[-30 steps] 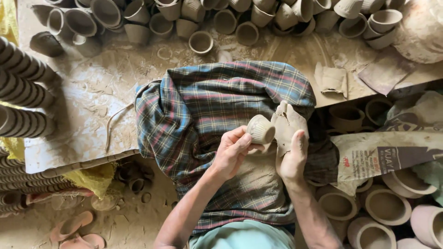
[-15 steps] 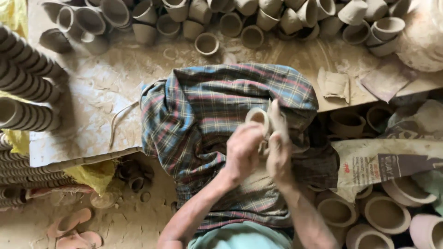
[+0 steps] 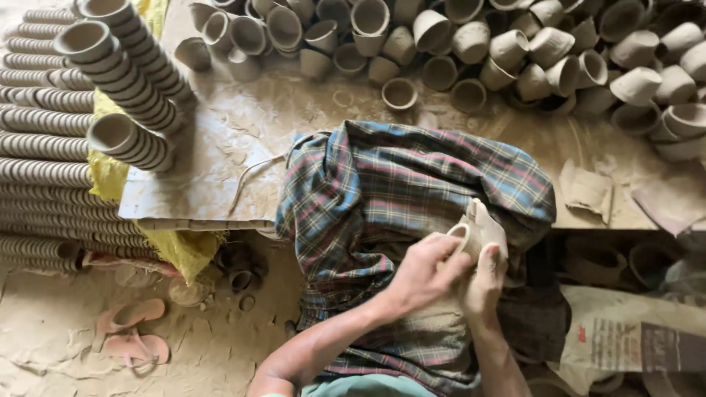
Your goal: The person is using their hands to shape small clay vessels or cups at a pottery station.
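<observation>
— What have the hands got?

— One small clay cup (image 3: 462, 237), held over the plaid cloth (image 3: 382, 198) on the lap. The left hand (image 3: 425, 273) is curled round it from the near side, fingers closed against its wall, the rim just showing past the knuckles. The right hand (image 3: 482, 283) grips from the other side, closed on the cup together with a pale rag (image 3: 485, 224) that sticks up above the fingers.

— So both shut on it?

— Both, yes — palms facing each other, cup between them.

— And around?

— A dusty board (image 3: 220, 154) runs under the cloth's far edge. Loose cups (image 3: 441, 44) lie heaped along the top, many tipped on their sides, and one stands alone (image 3: 399, 93) nearer the cloth. Stacked cups (image 3: 118, 81) in long rows fill the left. Pink sandals (image 3: 132, 331) sit on the sandy floor, and a printed sack (image 3: 632, 338) lies at the right.
</observation>
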